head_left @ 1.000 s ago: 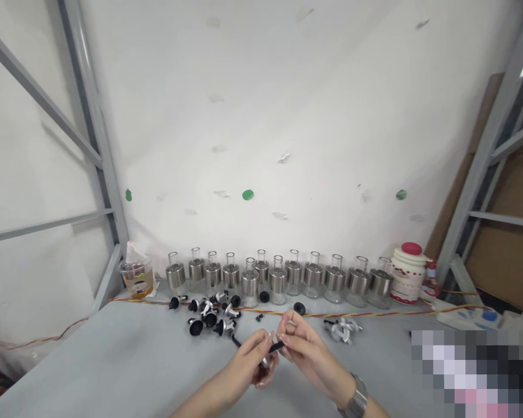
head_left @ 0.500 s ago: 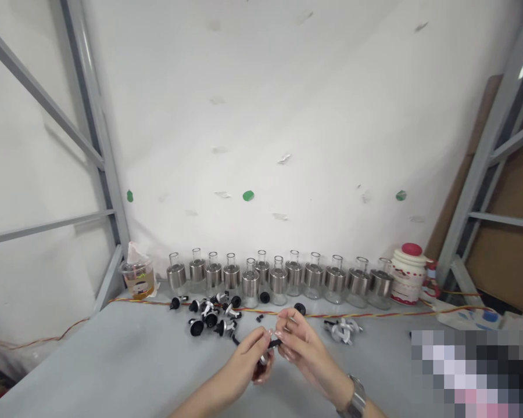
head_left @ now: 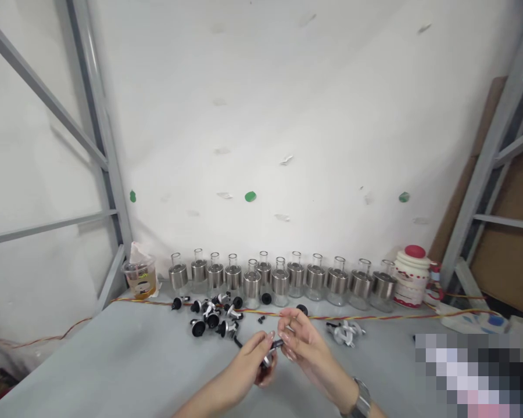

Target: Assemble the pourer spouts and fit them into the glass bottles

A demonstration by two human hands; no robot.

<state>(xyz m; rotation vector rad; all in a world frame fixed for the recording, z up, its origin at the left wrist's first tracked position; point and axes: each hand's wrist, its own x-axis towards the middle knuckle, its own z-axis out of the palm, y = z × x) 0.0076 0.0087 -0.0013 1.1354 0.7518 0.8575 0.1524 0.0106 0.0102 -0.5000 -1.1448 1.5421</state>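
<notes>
My left hand (head_left: 246, 366) is closed around a black-and-silver pourer stopper (head_left: 267, 360), most of it hidden by the fingers. A short black piece (head_left: 277, 343) sticks out from it at an upward slant to the right. The fingertips of my right hand (head_left: 307, 348) pinch the far end of this piece, close to my left thumb. To the left of my hands lies a pile of similar black-and-silver pourer stoppers (head_left: 211, 319). Small black bits (head_left: 261, 319) rest on the table just beyond my fingers. Several silvery-white parts (head_left: 347, 334) lie to the right.
A row of glass bottles with metal sleeves (head_left: 280, 281) lines the wall. A plastic cup (head_left: 140, 280) stands at its left end, a white-and-red jar (head_left: 412, 278) at its right. A twisted red-and-yellow wire (head_left: 366, 316) crosses the grey table (head_left: 126, 360). Black round caps (head_left: 266, 298) lie near the bottles.
The view has shifted slightly. Both hands keep their grip in nearly the same place, and the black piece between them now shows a little more, tilted upward to the right.
</notes>
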